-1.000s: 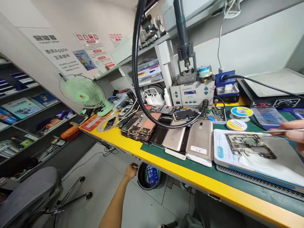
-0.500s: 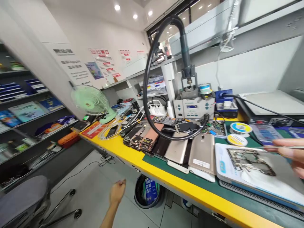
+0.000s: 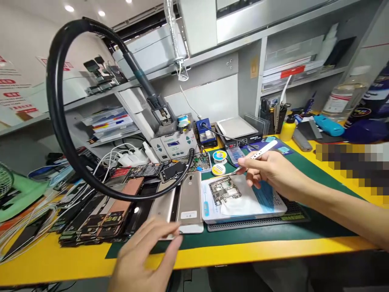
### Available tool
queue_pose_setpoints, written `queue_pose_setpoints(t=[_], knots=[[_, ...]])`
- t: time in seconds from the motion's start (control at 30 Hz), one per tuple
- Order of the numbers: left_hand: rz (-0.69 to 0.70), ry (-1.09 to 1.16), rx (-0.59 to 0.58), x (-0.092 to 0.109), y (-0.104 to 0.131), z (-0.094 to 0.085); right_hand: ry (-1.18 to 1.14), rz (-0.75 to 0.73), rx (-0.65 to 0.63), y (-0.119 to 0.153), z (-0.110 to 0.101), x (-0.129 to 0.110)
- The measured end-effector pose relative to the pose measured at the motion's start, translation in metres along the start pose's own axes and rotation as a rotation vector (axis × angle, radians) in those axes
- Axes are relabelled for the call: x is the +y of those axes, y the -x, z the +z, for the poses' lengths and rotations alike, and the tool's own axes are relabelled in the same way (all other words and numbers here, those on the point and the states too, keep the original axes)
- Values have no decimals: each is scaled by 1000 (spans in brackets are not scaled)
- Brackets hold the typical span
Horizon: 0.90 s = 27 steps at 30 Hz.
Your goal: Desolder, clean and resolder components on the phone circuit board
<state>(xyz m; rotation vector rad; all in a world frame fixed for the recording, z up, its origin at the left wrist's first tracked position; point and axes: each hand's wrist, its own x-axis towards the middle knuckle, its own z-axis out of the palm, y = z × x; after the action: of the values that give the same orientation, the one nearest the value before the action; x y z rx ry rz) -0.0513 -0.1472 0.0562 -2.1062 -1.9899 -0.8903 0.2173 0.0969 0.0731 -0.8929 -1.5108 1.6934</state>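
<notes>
My right hand (image 3: 264, 166) is closed on silver tweezers (image 3: 263, 150), whose tips point down at the upper edge of a phone circuit board (image 3: 224, 191). Whether the tips touch the board is too small to tell. The board lies with a white tissue (image 3: 235, 207) on a white and blue box (image 3: 209, 215). My left hand (image 3: 147, 255) hovers at the table's front edge, below the gold phones (image 3: 189, 198), thumb and fingers apart with nothing between them.
A thick black hose (image 3: 57, 121) loops over the stacked phone parts (image 3: 106, 215), left of the box. Behind are a grey soldering station (image 3: 175, 145), solder spools (image 3: 219, 156) and a flat heating plate (image 3: 237, 127). A yellow bottle (image 3: 288, 129) stands at right.
The view has swung right. My left hand has risen from beside the table to its front edge, and its fingers have spread. My right hand with the tweezers now shows fully, near the board.
</notes>
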Motion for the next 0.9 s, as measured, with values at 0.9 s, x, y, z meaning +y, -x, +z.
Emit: queue_pose_setpoints(t=[0.9], knots=[[-111, 290, -319, -12, -133, 27, 465, -414, -378, 41, 7, -5]])
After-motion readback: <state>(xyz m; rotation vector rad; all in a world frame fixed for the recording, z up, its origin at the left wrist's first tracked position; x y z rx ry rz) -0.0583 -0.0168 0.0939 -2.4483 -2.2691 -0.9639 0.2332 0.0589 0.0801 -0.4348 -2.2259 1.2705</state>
